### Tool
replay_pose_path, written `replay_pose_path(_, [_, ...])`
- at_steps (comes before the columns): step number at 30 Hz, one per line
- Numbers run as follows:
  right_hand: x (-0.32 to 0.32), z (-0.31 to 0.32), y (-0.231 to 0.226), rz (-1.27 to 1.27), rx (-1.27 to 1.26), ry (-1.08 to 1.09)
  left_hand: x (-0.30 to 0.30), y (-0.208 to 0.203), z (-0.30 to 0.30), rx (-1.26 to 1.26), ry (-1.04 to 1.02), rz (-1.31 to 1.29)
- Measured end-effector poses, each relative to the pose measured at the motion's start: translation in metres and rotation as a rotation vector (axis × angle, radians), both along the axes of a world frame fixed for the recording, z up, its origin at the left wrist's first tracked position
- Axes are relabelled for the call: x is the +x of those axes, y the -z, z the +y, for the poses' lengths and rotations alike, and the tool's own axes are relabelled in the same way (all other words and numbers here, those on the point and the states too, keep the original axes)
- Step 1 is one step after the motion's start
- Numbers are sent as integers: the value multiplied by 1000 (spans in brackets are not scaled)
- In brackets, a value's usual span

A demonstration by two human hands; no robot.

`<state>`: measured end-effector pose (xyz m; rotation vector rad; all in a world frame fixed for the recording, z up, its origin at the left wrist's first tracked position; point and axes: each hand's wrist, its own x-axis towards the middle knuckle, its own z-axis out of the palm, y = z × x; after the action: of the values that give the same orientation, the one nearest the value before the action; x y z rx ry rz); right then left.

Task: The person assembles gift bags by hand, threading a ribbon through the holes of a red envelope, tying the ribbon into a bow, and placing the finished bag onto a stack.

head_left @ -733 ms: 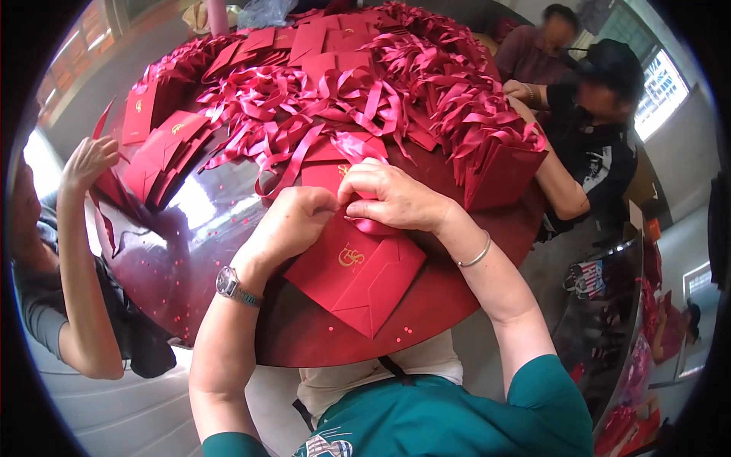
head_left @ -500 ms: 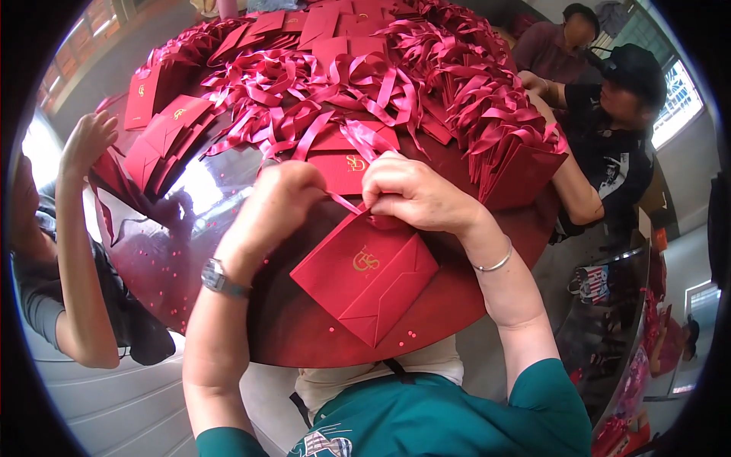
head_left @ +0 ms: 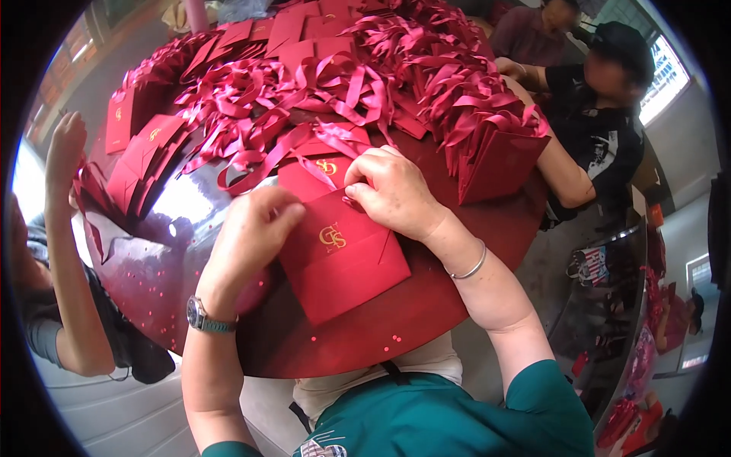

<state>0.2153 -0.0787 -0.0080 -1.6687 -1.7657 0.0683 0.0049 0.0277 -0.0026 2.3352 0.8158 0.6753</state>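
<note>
A red paper gift bag [head_left: 346, 266] with a gold emblem lies flat near the table's front edge. My right hand [head_left: 396, 190] is closed at its top edge, pinching the bag's ribbon, which is mostly hidden by the fingers. By the bag's upper left side is my left hand [head_left: 255, 232], its fingers loosely curled and the thumb apart from them; nothing shows in its grasp. Just beyond lies another red bag [head_left: 301, 179] with a pink ribbon [head_left: 316, 171] across it, partly covered by the first bag.
Heaped red bags with ribbons [head_left: 255, 99] fill the back of the round table [head_left: 487, 251]. More bags [head_left: 145, 164] stand at the left, beside a person's raised hand [head_left: 68, 137]. At the right, a person in a black cap [head_left: 620, 57] reaches toward the bag rows [head_left: 495, 164].
The bag has turned from a diamond angle to a squarer one. My left hand has let go of the ribbon and moved left and down. The right hand still pinches the top edge.
</note>
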Motion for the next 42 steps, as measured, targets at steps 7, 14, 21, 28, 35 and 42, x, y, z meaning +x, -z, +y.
replay_pose_path(7, [17,5,-3,79,144,-84,-3,-14,1,-210,38,192])
replay_pose_path(14, [48,59,2,-64,-113,120,-1,-7,-2,-115,14,124])
replay_pose_path(21, [57,53,-12,375,58,189,-1,-18,3,-236,35,88])
replay_pose_path(28, [33,-27,-81,1104,231,-141,-2,-12,3,-271,-16,95])
replay_pose_path(35, [14,-44,-67,1095,516,-282,0,-9,1,-245,4,122])
replay_pose_path(42, [22,-48,-56,991,628,-317,-6,-7,13,-283,-103,70])
